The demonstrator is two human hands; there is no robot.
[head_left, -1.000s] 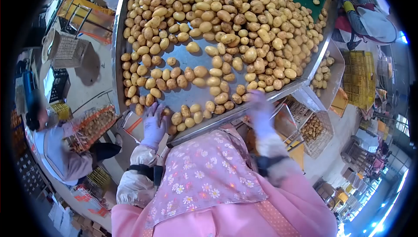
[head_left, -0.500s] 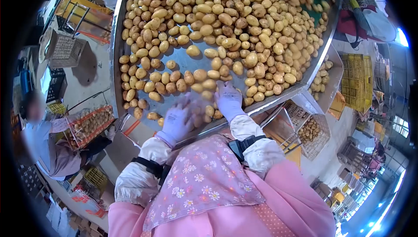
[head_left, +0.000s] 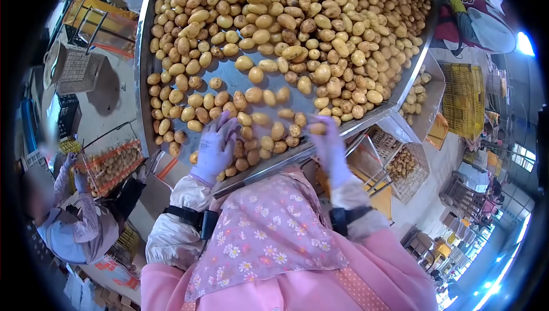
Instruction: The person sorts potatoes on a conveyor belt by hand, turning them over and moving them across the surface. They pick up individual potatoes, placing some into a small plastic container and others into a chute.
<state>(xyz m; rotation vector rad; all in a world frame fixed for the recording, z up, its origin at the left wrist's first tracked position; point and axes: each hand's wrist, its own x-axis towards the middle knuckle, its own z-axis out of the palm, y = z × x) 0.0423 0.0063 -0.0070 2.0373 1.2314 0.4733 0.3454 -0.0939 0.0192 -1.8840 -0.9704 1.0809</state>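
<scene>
Many yellow-brown potatoes [head_left: 343, 45] lie on a sloping metal sorting table [head_left: 220, 74]. In its near left part my gloved left hand [head_left: 214, 150] rests palm down beside a small group of potatoes [head_left: 246, 150], its fingers stretched out and touching them. My gloved right hand [head_left: 330, 148], smeared by motion, is over the near edge on the right. A blurred potato [head_left: 317, 128] shows at its fingertips, and the fingers appear closed around it. Both hands wear pale lilac gloves.
A raised metal rim [head_left: 377, 111] bounds the table. Beyond it at right are a side chute with potatoes [head_left: 416, 95], a white crate [head_left: 414, 179] and a yellow crate [head_left: 464, 99]. At left, another person [head_left: 80, 225] works by a mesh bag of potatoes [head_left: 117, 168].
My right hand has moved right and toward the near edge, with a potato at its fingertips. My left hand has shifted slightly left and up. Potatoes near the edge have gathered between the hands.
</scene>
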